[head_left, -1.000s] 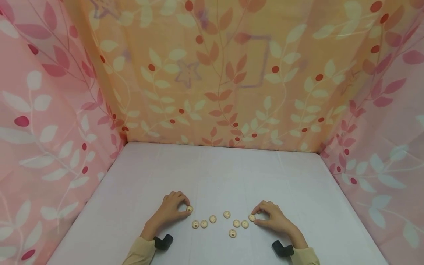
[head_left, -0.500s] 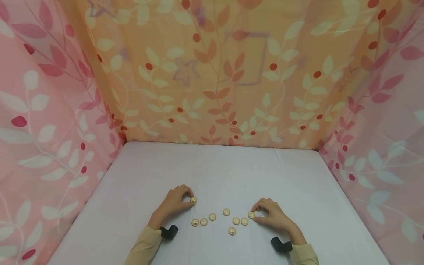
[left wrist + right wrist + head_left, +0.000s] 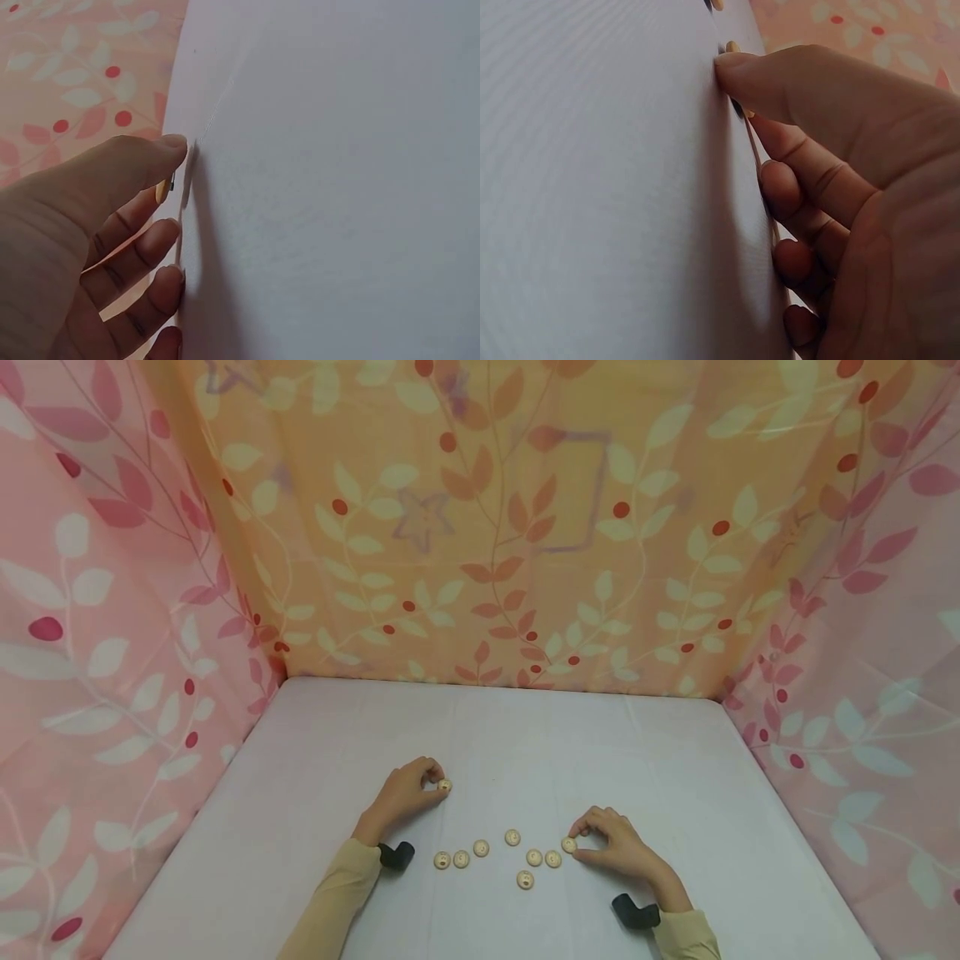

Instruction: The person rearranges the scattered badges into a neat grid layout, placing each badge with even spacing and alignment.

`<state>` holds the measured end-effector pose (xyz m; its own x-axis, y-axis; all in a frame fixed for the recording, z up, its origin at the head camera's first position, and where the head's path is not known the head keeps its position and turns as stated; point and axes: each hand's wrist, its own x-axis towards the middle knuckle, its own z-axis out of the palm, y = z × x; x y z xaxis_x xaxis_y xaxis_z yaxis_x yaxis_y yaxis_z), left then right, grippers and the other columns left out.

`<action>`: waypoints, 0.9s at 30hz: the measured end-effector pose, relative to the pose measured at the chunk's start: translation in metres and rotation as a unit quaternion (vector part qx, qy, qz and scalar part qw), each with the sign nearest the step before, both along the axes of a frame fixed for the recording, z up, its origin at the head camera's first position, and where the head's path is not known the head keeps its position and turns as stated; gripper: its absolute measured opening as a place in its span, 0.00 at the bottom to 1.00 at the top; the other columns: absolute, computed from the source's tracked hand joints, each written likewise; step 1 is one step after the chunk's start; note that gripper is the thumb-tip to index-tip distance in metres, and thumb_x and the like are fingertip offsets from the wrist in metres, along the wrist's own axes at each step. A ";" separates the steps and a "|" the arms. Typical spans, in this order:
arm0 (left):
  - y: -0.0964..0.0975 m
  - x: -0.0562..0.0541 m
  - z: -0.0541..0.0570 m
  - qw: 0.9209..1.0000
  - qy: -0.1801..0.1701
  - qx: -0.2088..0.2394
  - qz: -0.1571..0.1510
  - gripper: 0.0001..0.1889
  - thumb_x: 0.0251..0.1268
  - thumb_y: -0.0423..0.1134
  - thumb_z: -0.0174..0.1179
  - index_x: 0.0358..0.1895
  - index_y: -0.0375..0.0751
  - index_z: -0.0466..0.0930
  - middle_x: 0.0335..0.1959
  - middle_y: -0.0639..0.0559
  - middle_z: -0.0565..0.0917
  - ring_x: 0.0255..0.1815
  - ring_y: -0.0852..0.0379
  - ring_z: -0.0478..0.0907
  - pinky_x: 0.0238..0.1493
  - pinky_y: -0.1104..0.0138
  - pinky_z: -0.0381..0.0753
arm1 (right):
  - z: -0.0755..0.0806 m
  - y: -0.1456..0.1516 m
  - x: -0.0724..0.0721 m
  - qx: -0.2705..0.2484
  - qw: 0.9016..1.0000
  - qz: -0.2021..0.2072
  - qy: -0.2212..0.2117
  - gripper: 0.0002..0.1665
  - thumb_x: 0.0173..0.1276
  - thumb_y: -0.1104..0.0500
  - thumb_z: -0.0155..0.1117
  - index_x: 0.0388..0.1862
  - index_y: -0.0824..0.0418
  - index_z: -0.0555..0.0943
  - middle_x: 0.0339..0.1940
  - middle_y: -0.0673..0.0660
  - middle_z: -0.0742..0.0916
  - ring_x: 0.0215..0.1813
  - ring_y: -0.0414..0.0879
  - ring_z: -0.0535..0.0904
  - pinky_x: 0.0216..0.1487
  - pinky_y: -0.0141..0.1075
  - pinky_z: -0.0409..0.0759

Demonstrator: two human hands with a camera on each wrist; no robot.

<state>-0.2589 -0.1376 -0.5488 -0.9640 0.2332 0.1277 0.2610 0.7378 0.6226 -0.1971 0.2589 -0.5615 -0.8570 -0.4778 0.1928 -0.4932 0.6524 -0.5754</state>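
Near the middle of the white table, my left hand (image 3: 405,793) pinches a small round pale wooden disc (image 3: 445,785) between thumb and finger. In the left wrist view only the edge of that wooden disc (image 3: 163,189) shows below the thumb, close to the table surface. To the right, my right hand (image 3: 618,847) has thumb and forefinger on opposite sides of another wooden disc (image 3: 569,844), low at the table. Part of a further disc (image 3: 585,832) shows behind those fingers. Dark markings on the discs are too small to read.
Several similar discs lie between the hands, among them a left one (image 3: 442,860), a middle one (image 3: 512,837) and a front one (image 3: 525,880). Patterned curtains (image 3: 480,527) enclose the white table (image 3: 360,718) at back and sides. Black wrist mounts (image 3: 636,912) sit on both forearms.
My left hand has moved forward and slightly right, away from the row of discs, carrying its disc along. My right hand stays almost in place at its disc.
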 end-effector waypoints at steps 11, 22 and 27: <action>0.008 -0.027 -0.003 0.999 0.012 0.014 0.028 0.10 0.51 0.47 0.68 0.33 0.50 0.77 0.27 0.55 0.76 0.27 0.60 0.67 0.30 0.66 0.65 | 0.000 0.000 0.000 -0.005 1.000 -0.001 -0.006 0.15 0.52 0.46 0.71 0.38 0.43 0.78 0.34 0.39 0.77 0.38 0.37 0.66 0.42 0.37 0.58; 0.009 -0.050 -0.006 0.998 0.014 0.014 0.061 0.10 0.53 0.47 0.66 0.35 0.49 0.77 0.24 0.57 0.75 0.24 0.60 0.68 0.29 0.66 0.66 | -0.001 0.000 0.002 -0.013 1.000 0.000 0.012 0.15 0.52 0.48 0.71 0.37 0.43 0.78 0.33 0.39 0.77 0.37 0.37 0.66 0.41 0.35 0.57; 0.010 -0.060 -0.008 0.997 0.017 0.009 0.075 0.11 0.54 0.48 0.65 0.35 0.49 0.78 0.22 0.58 0.74 0.22 0.60 0.68 0.27 0.66 0.66 | -0.001 -0.001 0.002 -0.011 1.000 0.001 0.017 0.15 0.52 0.47 0.71 0.37 0.43 0.78 0.33 0.39 0.78 0.37 0.36 0.66 0.41 0.35 0.57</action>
